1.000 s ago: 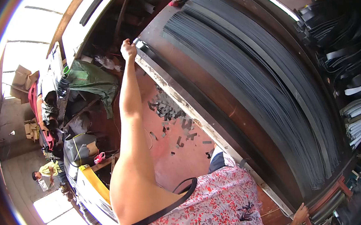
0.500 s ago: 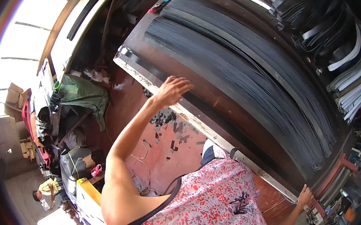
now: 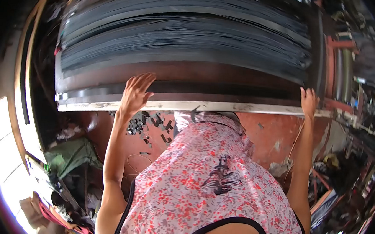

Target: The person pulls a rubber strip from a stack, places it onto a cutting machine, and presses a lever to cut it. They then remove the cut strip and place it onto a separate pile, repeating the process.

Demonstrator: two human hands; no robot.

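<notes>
A long black strip (image 3: 224,90) lies along the near edge of the brown table (image 3: 177,71), just behind its pale edge board (image 3: 188,105). My left hand (image 3: 138,94) rests over the left part of this strip, palm down with fingers apart. At the right end of the strip is my right hand (image 3: 309,100), its fingers close together at the table edge; whether it pinches the strip is too small to tell. Beyond both hands, a wide stack of long dark strips (image 3: 184,38) covers the table's far part.
Small dark scraps (image 3: 139,123) lie on the red floor (image 3: 260,135) below the table. At the right stands a red metal frame (image 3: 331,68) with a roller (image 3: 346,76). A green sheet (image 3: 69,154) lies at the lower left.
The view has turned, so the table now runs nearly level across the frame. My left hand remains over the strip, and my right hand is still at its right end.
</notes>
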